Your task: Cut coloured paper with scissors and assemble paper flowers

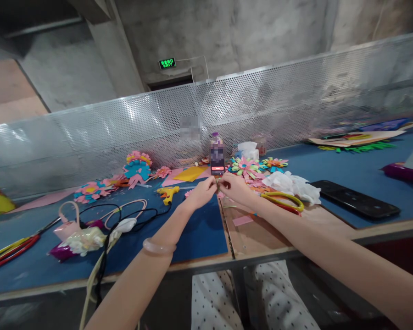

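Observation:
My left hand (pixel 203 193) and my right hand (pixel 237 188) meet over the middle of the table, fingers pinched together. Between the fingertips is something small, perhaps a greenish scrap, too small to name. Just beyond the hands, a lit phone (pixel 217 160) stands upright in front of a bottle with a purple cap (pixel 215 134). To the left lies a yellow glue gun (pixel 167 195). A pink and green paper flower (pixel 245 167) sits behind my right hand, and scissors with yellow and red handles (pixel 284 200) rest near my right forearm.
Tangled cables (pixel 124 211) and another pair of scissors (pixel 17 250) lie on the left. More paper flowers (pixel 92 190) line the back by a perforated metal screen (pixel 124 123). A black phone (pixel 356 200) and crumpled white tissue (pixel 292 185) are on the right.

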A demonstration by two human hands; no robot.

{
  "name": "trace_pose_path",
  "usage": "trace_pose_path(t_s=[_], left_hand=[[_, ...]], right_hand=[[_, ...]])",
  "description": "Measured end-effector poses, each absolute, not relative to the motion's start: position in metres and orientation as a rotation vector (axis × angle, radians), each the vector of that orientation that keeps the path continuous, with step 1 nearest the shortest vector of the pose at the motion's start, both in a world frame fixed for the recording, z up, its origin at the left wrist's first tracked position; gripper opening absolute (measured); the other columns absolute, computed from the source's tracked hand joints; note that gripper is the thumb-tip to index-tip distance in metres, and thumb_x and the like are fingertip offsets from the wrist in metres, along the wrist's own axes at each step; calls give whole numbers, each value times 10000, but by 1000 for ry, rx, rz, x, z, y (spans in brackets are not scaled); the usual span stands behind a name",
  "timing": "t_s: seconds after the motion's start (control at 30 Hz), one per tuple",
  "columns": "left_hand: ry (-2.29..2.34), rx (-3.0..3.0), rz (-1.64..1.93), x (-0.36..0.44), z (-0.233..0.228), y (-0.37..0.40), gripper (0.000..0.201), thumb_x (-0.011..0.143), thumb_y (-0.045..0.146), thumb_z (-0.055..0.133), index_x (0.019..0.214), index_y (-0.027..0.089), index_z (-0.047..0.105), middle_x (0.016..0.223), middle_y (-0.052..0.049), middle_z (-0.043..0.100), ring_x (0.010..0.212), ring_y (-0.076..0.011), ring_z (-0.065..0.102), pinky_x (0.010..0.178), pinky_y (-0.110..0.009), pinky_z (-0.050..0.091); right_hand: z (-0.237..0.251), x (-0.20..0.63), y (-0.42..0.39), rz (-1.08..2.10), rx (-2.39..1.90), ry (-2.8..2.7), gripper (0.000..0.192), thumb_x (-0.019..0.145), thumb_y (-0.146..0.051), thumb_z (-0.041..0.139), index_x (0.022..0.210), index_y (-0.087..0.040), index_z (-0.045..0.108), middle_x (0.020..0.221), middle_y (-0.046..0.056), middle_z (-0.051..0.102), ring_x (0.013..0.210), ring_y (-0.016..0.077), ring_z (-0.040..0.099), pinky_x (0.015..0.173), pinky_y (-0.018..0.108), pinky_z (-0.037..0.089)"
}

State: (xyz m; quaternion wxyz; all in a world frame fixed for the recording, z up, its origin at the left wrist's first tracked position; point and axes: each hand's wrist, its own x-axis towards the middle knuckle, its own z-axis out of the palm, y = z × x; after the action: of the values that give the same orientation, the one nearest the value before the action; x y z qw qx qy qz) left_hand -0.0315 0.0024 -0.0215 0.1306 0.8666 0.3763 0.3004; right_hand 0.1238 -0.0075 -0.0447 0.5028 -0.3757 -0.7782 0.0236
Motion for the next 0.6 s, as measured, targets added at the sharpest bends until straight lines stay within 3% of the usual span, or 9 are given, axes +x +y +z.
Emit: trace_pose_path(t_s=[0.17, 0.6], left_hand=[[1072, 2561, 875, -31, -21, -1, 41, 726, 185, 429, 688, 190, 417, 661, 35, 477, 644, -121, 442, 635, -244, 349], [983, 2606, 875, -30, -21, -1, 82, 758, 211, 433, 691, 188, 392, 638, 46, 433, 616, -104, 403, 602, -222, 324]], right_hand=[[-45, 124, -6, 128, -925, -1856, 105, 684, -124, 471, 589, -167, 482, 613, -8, 485, 581, 108, 430, 565, 230, 313], [-48, 129, -2, 429, -964, -1768, 135, 703, -224, 441, 641, -168, 548, 597, -21, 542, 569, 109, 480, 540, 211, 351]])
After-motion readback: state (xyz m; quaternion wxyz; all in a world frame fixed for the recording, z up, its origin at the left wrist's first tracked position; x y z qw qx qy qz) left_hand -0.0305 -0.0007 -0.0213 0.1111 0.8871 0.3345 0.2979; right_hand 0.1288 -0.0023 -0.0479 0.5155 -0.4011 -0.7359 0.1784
